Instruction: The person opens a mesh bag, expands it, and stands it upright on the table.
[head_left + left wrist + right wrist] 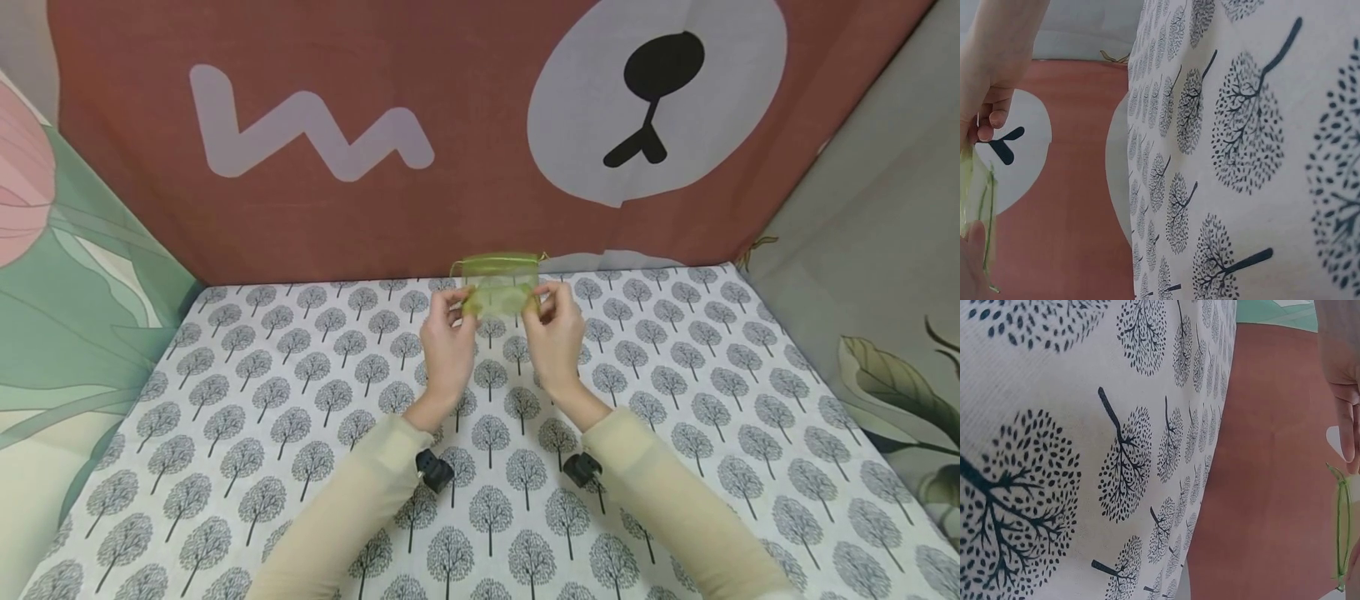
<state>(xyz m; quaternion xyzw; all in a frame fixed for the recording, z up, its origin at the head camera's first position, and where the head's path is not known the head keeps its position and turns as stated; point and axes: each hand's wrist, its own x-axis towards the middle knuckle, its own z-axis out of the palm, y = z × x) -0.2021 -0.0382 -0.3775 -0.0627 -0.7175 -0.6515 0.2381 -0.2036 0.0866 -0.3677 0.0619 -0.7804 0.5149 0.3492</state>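
Observation:
Both hands hold up a sheer yellow-green drawstring pouch (501, 287) above the far part of the table. My left hand (450, 333) pinches its lower left corner between thumb and fingers. The lower right corner is pinched the same way by my right hand (553, 333). A cord runs along the pouch's top edge, with a loop at the left and a small knot at the right. Through the thin fabric the tree print shows. In the left wrist view the pouch (985, 206) appears at the left edge; in the right wrist view its green cord (1341, 531) hangs at the right edge.
A white cloth with a tree print (487, 500) covers the table. Behind it rises a red-brown fabric wall (480, 200) with a bear-face print. Printed side curtains (892, 250) flank the table. Small black cameras (433, 471) are strapped at both wrists.

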